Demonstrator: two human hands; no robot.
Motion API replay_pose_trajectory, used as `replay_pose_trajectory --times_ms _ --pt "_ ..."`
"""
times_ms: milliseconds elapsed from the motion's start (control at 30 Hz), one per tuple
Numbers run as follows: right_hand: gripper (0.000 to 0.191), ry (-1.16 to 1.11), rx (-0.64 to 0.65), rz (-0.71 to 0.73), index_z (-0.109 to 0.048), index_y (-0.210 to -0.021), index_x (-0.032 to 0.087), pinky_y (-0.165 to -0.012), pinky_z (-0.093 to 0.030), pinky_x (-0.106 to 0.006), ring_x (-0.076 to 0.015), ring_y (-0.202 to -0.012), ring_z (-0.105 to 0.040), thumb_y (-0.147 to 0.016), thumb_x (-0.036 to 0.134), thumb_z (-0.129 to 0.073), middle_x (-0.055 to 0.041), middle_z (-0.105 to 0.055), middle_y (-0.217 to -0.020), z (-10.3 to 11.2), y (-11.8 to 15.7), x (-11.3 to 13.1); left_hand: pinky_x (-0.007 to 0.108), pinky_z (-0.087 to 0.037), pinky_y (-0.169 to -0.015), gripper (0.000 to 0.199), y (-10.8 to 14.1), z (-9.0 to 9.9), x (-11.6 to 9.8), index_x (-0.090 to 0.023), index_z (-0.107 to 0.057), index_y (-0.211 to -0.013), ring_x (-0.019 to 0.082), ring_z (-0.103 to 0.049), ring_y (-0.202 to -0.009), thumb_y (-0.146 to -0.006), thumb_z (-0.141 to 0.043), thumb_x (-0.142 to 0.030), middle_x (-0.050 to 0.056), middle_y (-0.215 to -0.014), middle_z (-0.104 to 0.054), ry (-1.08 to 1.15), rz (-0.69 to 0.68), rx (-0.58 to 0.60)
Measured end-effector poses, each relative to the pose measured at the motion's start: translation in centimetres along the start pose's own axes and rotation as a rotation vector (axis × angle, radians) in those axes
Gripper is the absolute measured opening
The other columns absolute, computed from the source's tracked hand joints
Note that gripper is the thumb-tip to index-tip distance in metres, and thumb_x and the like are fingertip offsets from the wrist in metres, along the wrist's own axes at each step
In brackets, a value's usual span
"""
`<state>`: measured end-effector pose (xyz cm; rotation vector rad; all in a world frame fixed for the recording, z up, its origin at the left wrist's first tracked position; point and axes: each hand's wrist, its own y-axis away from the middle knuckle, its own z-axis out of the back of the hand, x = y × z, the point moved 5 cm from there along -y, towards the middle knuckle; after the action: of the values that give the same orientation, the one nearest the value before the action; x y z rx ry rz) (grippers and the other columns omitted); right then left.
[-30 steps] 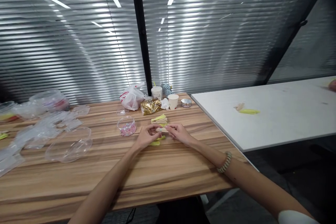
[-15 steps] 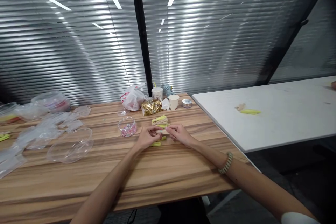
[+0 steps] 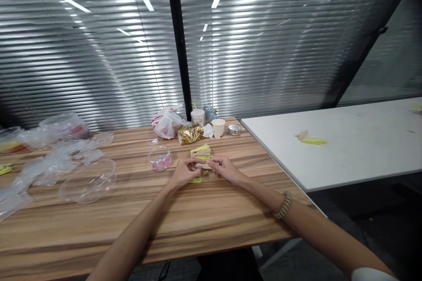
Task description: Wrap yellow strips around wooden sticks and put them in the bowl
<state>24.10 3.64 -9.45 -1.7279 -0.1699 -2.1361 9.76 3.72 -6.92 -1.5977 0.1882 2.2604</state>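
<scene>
My left hand (image 3: 183, 173) and my right hand (image 3: 227, 170) meet over the wooden table, fingertips closed in a pinch. Between them is a small beige strip (image 3: 203, 166), partly hidden by the fingers. Just behind the hands lies a stack of yellow and beige soft strips (image 3: 201, 151). Another yellow strip (image 3: 196, 180) rests on the wood under my left fingers. To the left stands a clear round tub (image 3: 160, 159) holding many small pink pieces, too small to name.
Behind are a white plastic bag (image 3: 166, 124), a gold packet (image 3: 190, 135), paper cups (image 3: 218, 128) and a silver round tin (image 3: 234, 130). Clear plastic lids (image 3: 89, 183) and bags (image 3: 54, 162) lie left. A white table (image 3: 346, 149) at right bears a yellow and beige bundle (image 3: 311, 140).
My hands stay together, with only slight finger movement around the beige strip. At the far right edge, a blurred yellow thing now shows over the white table, where part of another person's hand was.
</scene>
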Motion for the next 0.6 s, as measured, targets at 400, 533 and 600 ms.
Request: replay_pose_trajectory --times_ms 400,533,600 --pt "0.042 -0.215 -0.225 -0.016 -0.046 -0.093 0.017 -0.043 -0.036 -0.013 -0.0023 -0.052 -0.041 -0.071 0.052 -0.053 0.0025 -0.047 -0.072 1.1 -0.3 0.0 0.028 -0.052 -0.066 0.036 -0.9 1.0 0.8 -0.01 -0.061 -0.087 0.016 -0.063 -0.07 -0.066 -0.065 -0.039 0.008 -0.083 -0.066 0.052 -0.076 -0.129" --pt "0.042 -0.253 -0.22 -0.002 -0.046 -0.093 0.016 -0.04 -0.031 -0.013 -0.001 -0.044 -0.037 -0.071 0.051 -0.054 0.0048 -0.044 -0.061 1.1 -0.6 -0.4 0.031 -0.05 -0.076 0.033 -1.3 1.9 1.4 -0.011 -0.065 -0.086 0.019 -0.063 -0.08 -0.068 -0.064 -0.038 0.01 -0.088 -0.067 -0.036 -0.127 -0.209" --pt "0.043 -0.24 -0.236 -0.006 -0.047 -0.093 0.015 -0.039 -0.03 -0.013 -0.0012 -0.043 -0.038 -0.07 0.05 -0.055 0.004 -0.046 -0.061 1.2 -0.7 -0.5 0.032 -0.049 -0.078 0.032 -1.4 2.2 1.5 -0.01 -0.066 -0.085 0.02 -0.062 -0.082 -0.068 -0.065 -0.037 0.011 -0.089 -0.067 -0.028 -0.115 -0.228"
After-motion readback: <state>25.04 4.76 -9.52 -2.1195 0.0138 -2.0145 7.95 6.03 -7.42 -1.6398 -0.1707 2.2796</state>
